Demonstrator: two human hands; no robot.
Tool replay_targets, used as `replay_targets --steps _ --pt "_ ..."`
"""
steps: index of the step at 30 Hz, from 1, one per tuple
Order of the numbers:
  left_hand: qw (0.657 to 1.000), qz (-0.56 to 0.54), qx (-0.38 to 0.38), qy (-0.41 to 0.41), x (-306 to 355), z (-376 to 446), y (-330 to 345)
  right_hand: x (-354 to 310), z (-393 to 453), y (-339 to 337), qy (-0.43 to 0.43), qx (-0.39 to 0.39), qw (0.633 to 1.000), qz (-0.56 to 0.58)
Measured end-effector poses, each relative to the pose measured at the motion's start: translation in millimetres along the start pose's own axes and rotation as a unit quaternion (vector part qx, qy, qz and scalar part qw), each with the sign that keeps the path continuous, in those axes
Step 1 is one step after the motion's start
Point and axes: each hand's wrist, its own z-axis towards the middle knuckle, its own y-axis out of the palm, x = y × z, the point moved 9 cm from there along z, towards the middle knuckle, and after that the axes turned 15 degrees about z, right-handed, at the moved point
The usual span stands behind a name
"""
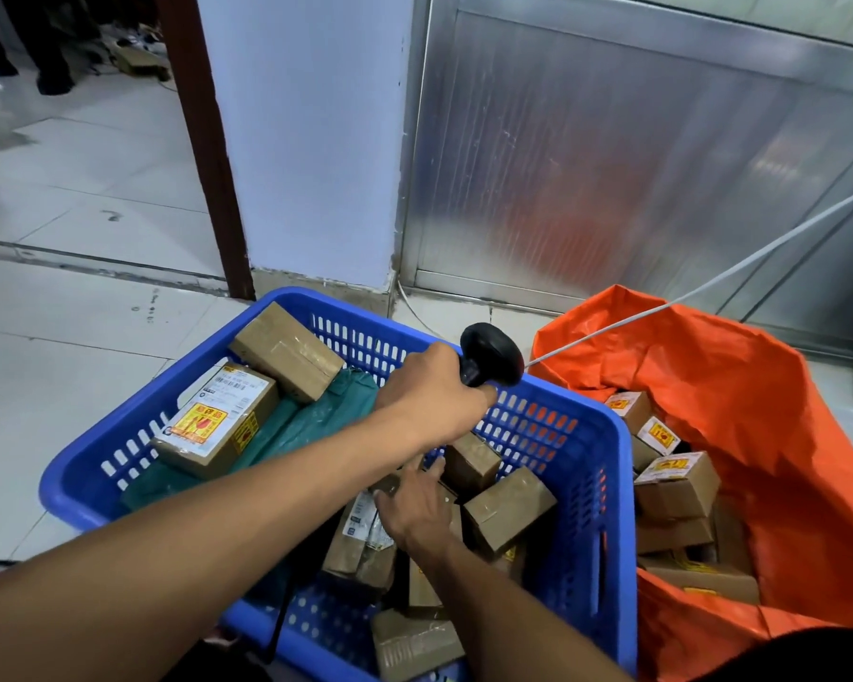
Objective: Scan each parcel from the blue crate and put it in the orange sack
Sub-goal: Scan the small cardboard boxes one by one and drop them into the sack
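The blue crate [587,484] stands on the floor and holds several cardboard parcels: a labelled box [217,420], a plain box [286,351], small boxes [508,509] and green poly bags [306,425]. Above the crate's far rim, my left hand [429,391] grips a black handheld scanner [488,359]. My right hand [414,514] reaches down into the crate with its fingers laid over a small parcel [390,484] that is mostly hidden under it. To the right, the orange sack [759,411] lies open with several boxes [675,489] inside.
A white cable [710,283] runs from the scanner up to the right over the sack. A white pillar [306,140] and a metal panel wall [611,164] stand right behind the crate. Tiled floor [70,312] spreads to the left.
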Motion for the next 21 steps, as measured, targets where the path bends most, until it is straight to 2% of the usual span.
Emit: replay_targets --steps 3,6,9,13,21 --pt "1.000 0.009 0.008 0.002 1.0 2.2 -1.3 -4.1 4.6 14.4 -0.004 -0.049 0.998 -0.027" --pt "1.000 0.011 0.007 0.003 1.4 3.2 -1.3 -3.9 7.3 22.5 0.008 -0.057 0.998 -0.031" --pt "1.000 0.005 0.006 0.000 0.3 4.2 -1.9 -0.4 6.8 22.9 0.004 -0.028 1.000 0.003" --pt "1.000 0.006 0.009 -0.001 0.4 5.5 -3.4 14.7 4.6 7.6 -0.003 0.050 0.995 0.083" --pt "1.000 0.018 0.020 0.007 3.4 3.9 -5.7 24.4 3.1 -48.6 -0.086 0.118 0.988 0.051"
